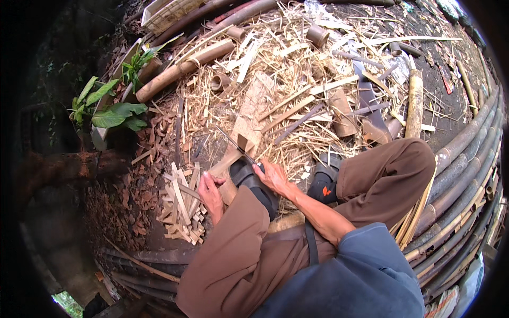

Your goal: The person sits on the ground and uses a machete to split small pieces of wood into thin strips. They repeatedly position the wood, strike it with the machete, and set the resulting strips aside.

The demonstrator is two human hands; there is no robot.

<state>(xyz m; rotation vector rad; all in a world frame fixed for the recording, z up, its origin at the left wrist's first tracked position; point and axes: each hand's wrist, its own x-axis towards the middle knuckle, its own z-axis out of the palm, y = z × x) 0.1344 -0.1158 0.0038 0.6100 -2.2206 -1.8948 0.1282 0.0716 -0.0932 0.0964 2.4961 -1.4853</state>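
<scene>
My right hand (274,177) grips the handle of a long thin knife (233,142), whose blade is set into the top of a small bamboo block (245,142). The block stands on a pale wooden chopping block (249,114) in front of my feet. My left hand (210,190) is lower left, fingers curled on a thin bamboo stick (204,177) beside my left knee. A pile of split bamboo sticks (183,209) lies just left of that hand. My black sandals (249,180) rest on the ground by the chopping block.
Bamboo shavings and offcuts (297,79) cover the ground ahead. Thick bamboo poles (466,175) are stacked along the right. Short bamboo tube sections (185,66) lie at upper left by a green leafy plant (108,108). A white crate (167,13) sits at the top.
</scene>
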